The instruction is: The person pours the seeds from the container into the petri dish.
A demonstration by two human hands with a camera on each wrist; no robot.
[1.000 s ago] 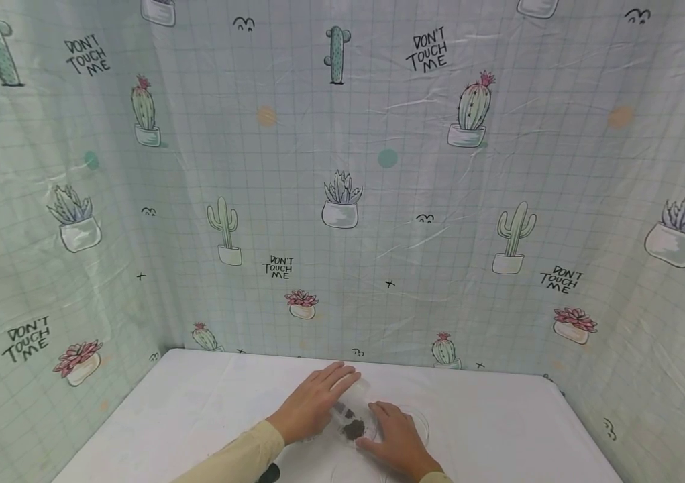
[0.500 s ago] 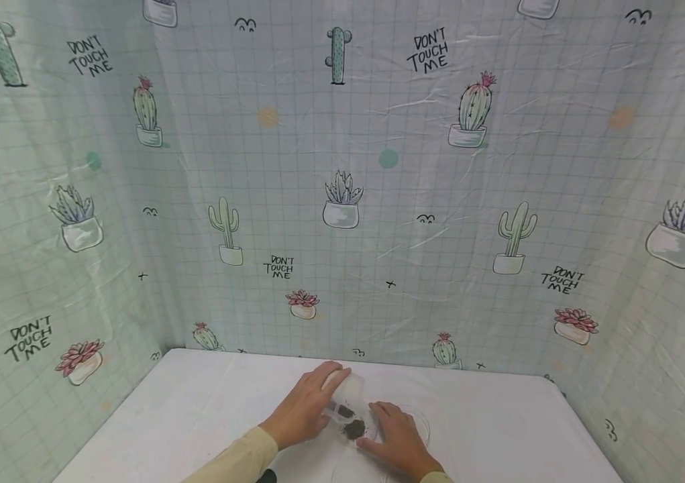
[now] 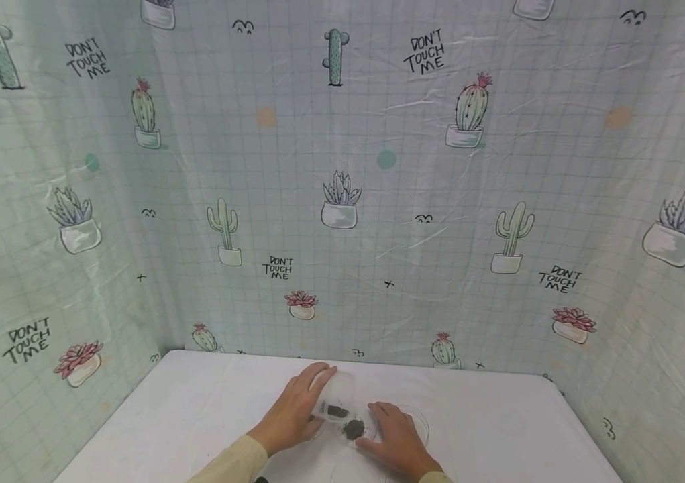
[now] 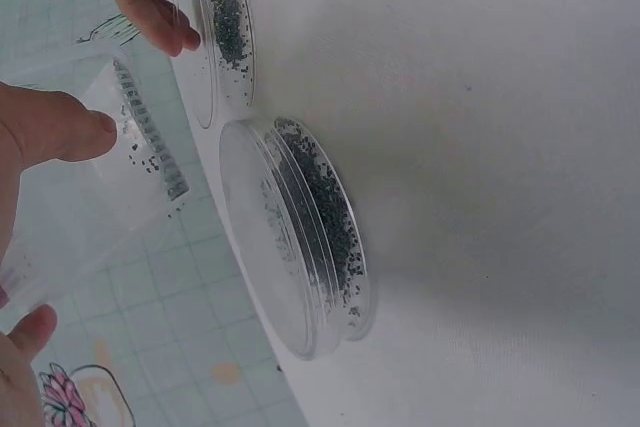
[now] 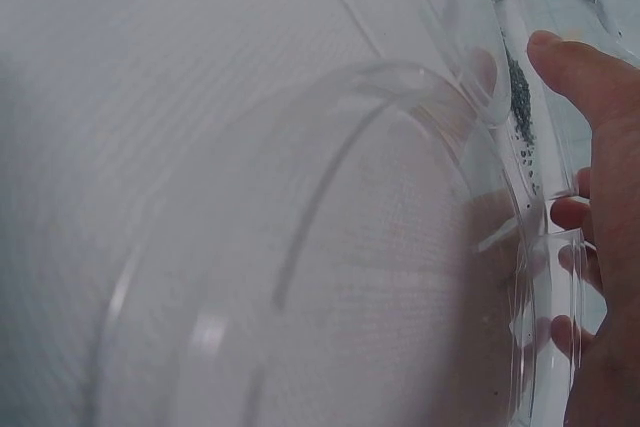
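My left hand holds a clear plastic bag, its thumb and a fingertip pressing on the film. Dark granules lie along the bag's lower edge, and in the head view this edge is just behind and left of a round clear dish. A patch of dark granules sits in that dish. Thumb and fingers of my right hand span the dish's right side and grip its rim. Under the left wrist stand stacked clear dishes with dark granules inside; the left hand mostly hides them in the head view.
Clear round rims lie right of my right hand on the white table, and a large clear dish is close to the right wrist camera. A cactus-print curtain surrounds the table's back and sides.
My left hand has shifted left with the bag, so the granule edge now lies flatter and further left of the dish. My right hand stays at the dish.
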